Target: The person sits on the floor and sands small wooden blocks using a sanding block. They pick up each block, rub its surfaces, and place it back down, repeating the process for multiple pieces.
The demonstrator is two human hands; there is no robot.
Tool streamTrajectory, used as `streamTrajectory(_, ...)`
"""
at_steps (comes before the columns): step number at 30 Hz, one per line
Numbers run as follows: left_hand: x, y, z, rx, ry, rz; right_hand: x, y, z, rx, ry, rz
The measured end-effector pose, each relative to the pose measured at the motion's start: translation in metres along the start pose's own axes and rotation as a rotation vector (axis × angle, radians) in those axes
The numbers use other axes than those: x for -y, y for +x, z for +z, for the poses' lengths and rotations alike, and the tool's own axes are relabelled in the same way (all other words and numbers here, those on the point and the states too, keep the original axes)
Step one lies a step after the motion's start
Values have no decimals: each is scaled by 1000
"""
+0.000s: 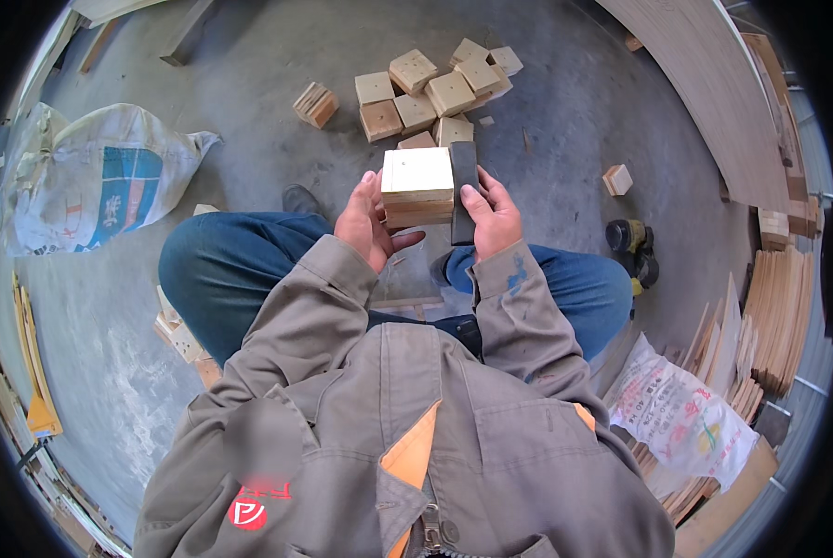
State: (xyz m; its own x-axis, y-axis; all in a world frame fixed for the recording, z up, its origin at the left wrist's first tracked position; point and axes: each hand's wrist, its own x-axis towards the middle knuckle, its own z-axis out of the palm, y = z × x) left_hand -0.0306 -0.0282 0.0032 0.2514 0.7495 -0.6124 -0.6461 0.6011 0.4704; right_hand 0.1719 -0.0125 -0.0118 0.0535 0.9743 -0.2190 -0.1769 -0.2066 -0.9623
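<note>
My left hand [366, 223] supports a stacked wooden block [417, 173] from its left side, in front of my knees. The block has a pale top with a small dark spot, and layers show along its near side. My right hand [494, 216] grips a dark flat strip [464, 172], its thumb on the strip's near part. The strip stands along the block's right side, seemingly touching it. Some fingers of both hands are hidden behind what they hold.
Beyond my hands lies a pile of wooden blocks [415, 112]. A white sack [100, 186] is at left. On the right are a yellow-and-black power tool [628, 240], a single block [617, 179], stacked wood strips [779, 307] and a printed bag [681, 409].
</note>
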Motion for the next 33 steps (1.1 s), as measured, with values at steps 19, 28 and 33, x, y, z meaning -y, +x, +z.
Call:
streamTrajectory(19,4,-2,-2,-36,167,53,-18,6,-18,-105,305,273)
streamTrajectory(28,5,0,-2,-55,227,72,-27,9,-23,-75,349,311)
streamTrajectory(33,2,-3,-2,-55,241,93,-25,7,-21,-84,353,324)
